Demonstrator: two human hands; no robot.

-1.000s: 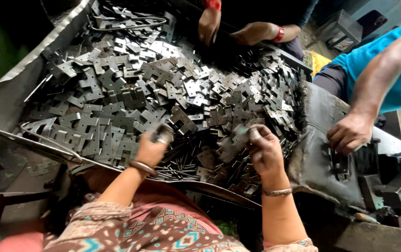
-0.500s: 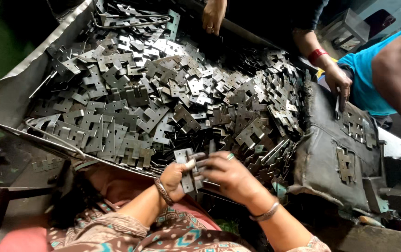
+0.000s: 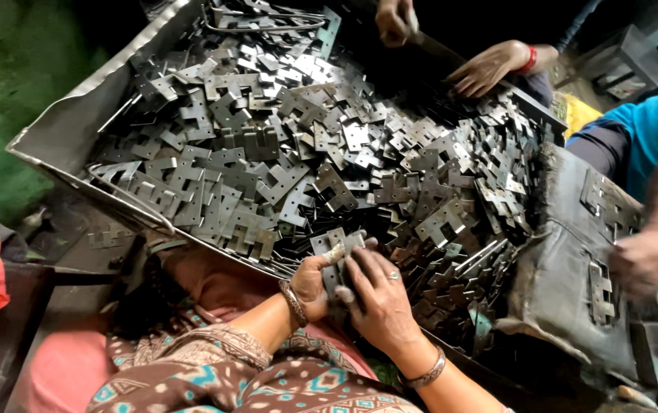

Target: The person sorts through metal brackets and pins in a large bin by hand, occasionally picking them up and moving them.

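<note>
While both hands meet at the near edge of the metal tray (image 3: 61, 138), a small stack of flat stamped steel plates (image 3: 337, 252) stands between them, just above the lap. The left hand (image 3: 310, 283) curls around the stack from the left, thumb up against its top edge, fingers closed on it. The right hand (image 3: 379, 294) lies over the stack from the right, its fingers pressed flat against the plates' face, a ring on one finger. Both wrists carry metal bangles, and the sleeves below are brown cloth with a teal pattern.

Just beyond the hands, the heap of loose plates (image 3: 321, 145) fills the tray: thin, grey, notched pieces with small punched holes, dull in places and shiny in others, lying at every angle and overlapping. To the right, touching the heap, sits a dark worn sack (image 3: 566, 268) with a few plates resting on it. A blurred hand of another person (image 3: 646, 260) hovers beside it, below a blue sleeve. At the far edge, a third person's hand (image 3: 490, 67) with a red wristband touches the heap.
</note>
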